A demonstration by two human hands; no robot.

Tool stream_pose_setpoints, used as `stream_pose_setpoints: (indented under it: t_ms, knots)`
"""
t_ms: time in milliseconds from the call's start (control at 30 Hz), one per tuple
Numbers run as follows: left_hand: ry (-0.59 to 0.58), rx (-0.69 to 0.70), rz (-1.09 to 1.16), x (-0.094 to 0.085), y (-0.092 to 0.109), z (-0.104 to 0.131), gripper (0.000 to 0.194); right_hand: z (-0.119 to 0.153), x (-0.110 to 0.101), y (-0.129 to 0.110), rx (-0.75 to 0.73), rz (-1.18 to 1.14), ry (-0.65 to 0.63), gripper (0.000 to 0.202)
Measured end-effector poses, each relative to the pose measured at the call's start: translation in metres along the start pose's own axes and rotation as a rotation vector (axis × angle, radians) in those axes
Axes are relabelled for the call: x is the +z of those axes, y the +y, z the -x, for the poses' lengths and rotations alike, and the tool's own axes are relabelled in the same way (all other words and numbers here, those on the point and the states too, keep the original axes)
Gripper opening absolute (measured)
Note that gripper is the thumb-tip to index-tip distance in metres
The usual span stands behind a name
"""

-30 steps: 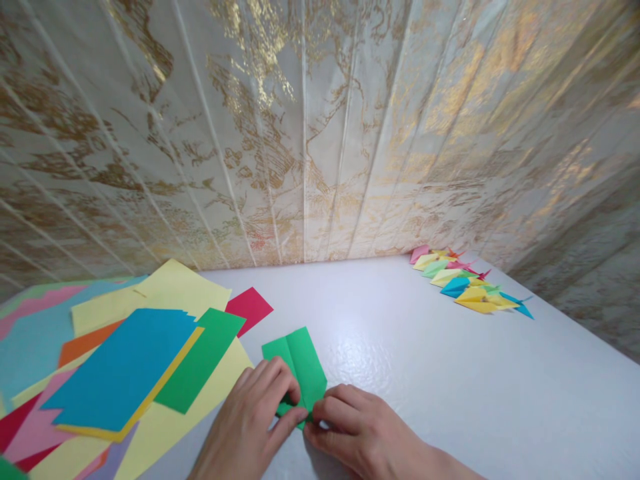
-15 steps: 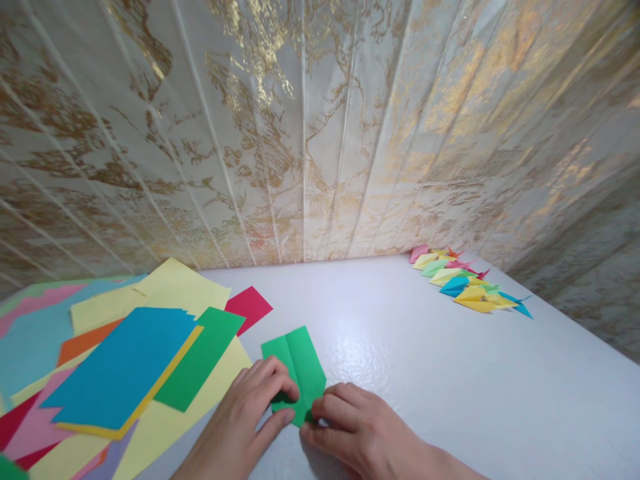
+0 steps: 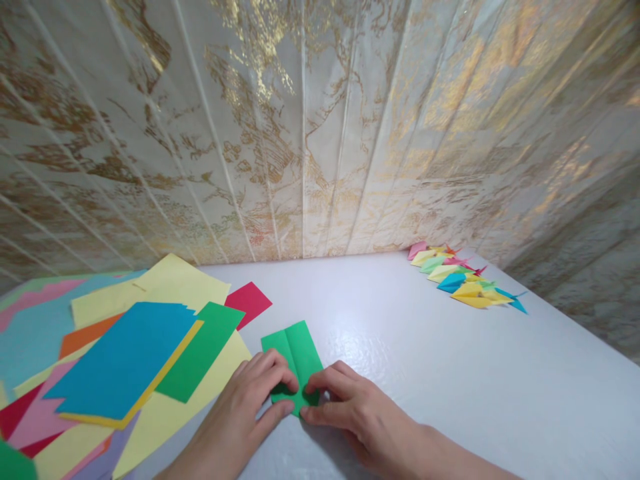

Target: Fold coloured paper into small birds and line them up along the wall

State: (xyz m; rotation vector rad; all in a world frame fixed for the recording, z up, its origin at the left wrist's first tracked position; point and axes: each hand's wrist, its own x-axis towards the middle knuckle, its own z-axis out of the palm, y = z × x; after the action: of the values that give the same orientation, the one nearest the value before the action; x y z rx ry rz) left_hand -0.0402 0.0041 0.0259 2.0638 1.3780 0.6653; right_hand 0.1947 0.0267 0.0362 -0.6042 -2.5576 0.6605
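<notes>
my left hand point(image 3: 255, 395) and right hand point(image 3: 364, 408) grasp the near end of creased green paper point(image 3: 299, 353), 1 per side, on the table point(image 3: 450, 387).

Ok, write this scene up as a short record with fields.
left hand: on the near left part of the creased green paper
right hand: at that paper's near right part
paper state: flat on the white table, crease down its middle
left side: spread of coloured sheets, blue sheets on top
far right: cluster of folded paper figures
background: gold-patterned backdrop
</notes>
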Motion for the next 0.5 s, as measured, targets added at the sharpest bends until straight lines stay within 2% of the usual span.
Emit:
stream_pose_setpoints:
  t_ms: [367,500]
  knots:
    - [-0.002,-0.011,0.003,-0.0009,0.002,0.0,0.003,0.004,-0.0026,-0.0004,-0.102,0.169,-0.058,0.028]
    - [-0.028,-0.019,0.031,-0.0065,0.0004,-0.001,0.01,0.0068,-0.0009,-0.0002,-0.147,0.251,-0.074,0.03]
